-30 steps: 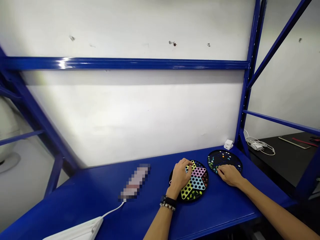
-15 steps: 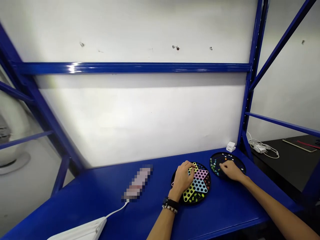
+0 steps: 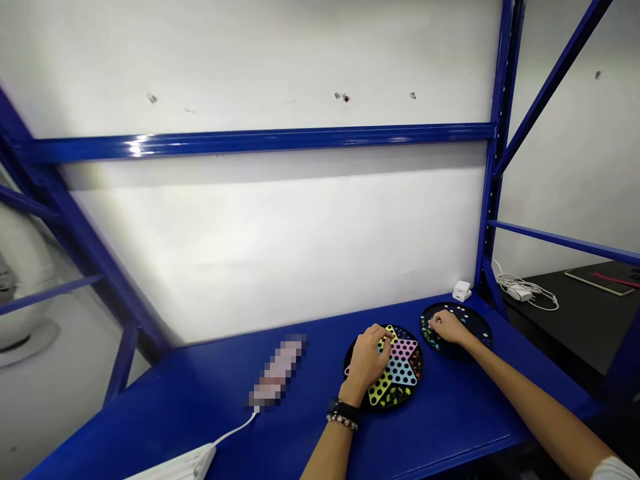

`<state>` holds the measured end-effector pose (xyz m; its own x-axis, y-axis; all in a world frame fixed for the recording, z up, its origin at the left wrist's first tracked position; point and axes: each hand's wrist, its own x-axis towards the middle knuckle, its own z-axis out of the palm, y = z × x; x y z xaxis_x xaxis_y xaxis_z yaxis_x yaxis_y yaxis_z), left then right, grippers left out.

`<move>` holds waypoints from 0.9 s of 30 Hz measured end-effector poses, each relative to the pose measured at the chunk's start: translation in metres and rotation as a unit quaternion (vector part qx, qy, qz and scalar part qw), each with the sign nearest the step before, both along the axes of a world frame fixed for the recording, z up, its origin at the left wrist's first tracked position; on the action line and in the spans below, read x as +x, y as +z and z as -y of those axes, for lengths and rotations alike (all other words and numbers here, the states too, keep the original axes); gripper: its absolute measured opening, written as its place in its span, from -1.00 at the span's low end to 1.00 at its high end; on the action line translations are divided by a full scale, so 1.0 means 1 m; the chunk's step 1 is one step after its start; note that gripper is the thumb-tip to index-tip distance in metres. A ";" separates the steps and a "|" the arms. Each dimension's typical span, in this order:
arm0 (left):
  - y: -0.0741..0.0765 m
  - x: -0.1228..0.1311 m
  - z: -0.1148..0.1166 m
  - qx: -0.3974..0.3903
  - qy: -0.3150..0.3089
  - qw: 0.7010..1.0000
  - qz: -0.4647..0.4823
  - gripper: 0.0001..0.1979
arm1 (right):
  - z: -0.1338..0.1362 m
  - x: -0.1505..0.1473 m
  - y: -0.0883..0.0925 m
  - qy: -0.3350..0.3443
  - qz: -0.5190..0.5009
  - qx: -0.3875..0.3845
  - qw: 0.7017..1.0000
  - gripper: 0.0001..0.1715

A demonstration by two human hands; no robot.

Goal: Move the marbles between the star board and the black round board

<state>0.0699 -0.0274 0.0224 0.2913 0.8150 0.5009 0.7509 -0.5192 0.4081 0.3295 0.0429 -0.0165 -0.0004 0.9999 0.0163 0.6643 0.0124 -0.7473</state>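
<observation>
Against the white wall [image 3: 275,253]: blue frame [image 3: 300,138], blue table [image 3: 200,387] under it. Round board [image 3: 401,371] sits on the table, right of centre, with a multicoloured star panel on a black base. Black tray [image 3: 479,327] just beside it, further right.

Hands well apart from each other. Left hand [image 3: 369,358] lies over the left part of the board, thumb and forefinger parted, nothing seen between them. Right hand [image 3: 450,328] is over the tray, fingertips bunched; can't tell if a piece is in them.

Small stuff = progress. Board: yellow-green pieces [image 3: 400,395], red pieces [image 3: 416,365] and blue pieces [image 3: 403,333] lie in separate groups around the star, so I'd call those sorted. Area under left hand hidden. Tray: green-blue pieces [image 3: 428,332] loose and mixed, plus white pieces [image 3: 459,308]. My read: partway, tray contents remain.
</observation>
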 end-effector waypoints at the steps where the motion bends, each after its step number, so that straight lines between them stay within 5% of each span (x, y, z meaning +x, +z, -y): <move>1: 0.001 0.000 0.001 -0.003 0.001 1.000 -0.001 -0.79 | 0.001 -0.001 0.000 0.001 0.076 0.009 0.997 -0.75; 4: 0.003 0.001 0.003 -0.019 -0.002 1.000 -0.003 -0.79 | 0.004 -0.004 0.005 0.003 0.197 -0.005 0.980 -0.73; 10: 0.005 0.002 0.004 -0.030 -0.011 0.999 0.002 -0.80 | 0.001 -0.015 0.016 0.024 0.287 -0.040 0.957 -0.43; 15: 0.004 0.002 0.003 -0.034 -0.011 0.999 0.003 -0.81 | -0.007 -0.019 0.019 0.067 0.318 -0.066 0.943 -0.43; 27: 0.000 0.003 0.000 -0.038 -0.028 0.999 0.006 -0.81 | 0.020 -0.012 0.011 0.092 0.364 0.040 0.926 -0.46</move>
